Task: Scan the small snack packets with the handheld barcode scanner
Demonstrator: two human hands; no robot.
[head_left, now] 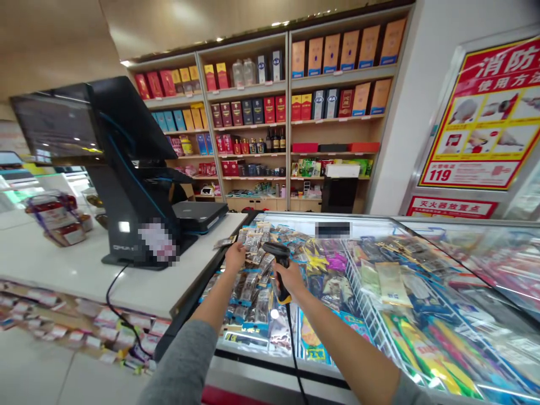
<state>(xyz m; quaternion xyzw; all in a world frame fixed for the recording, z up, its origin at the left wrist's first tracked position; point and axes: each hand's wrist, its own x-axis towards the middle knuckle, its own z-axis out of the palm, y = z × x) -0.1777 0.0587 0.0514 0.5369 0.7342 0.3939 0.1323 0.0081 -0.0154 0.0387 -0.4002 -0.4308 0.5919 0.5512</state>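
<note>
Red poster [485, 121] cut off at right; patch [158, 241] on stand [130, 202] blurred.

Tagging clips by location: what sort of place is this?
Most likely a shop's checkout area: the right hand holds a corded barcode scanner, a point-of-sale terminal stands on the white counter, and boxed goods line the wall shelves.

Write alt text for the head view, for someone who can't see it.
A person's right hand holds a corded scanner over a display case of small packets, the left hand close by. A black terminal stands on a white counter at left; stocked shelves line the back.
</note>
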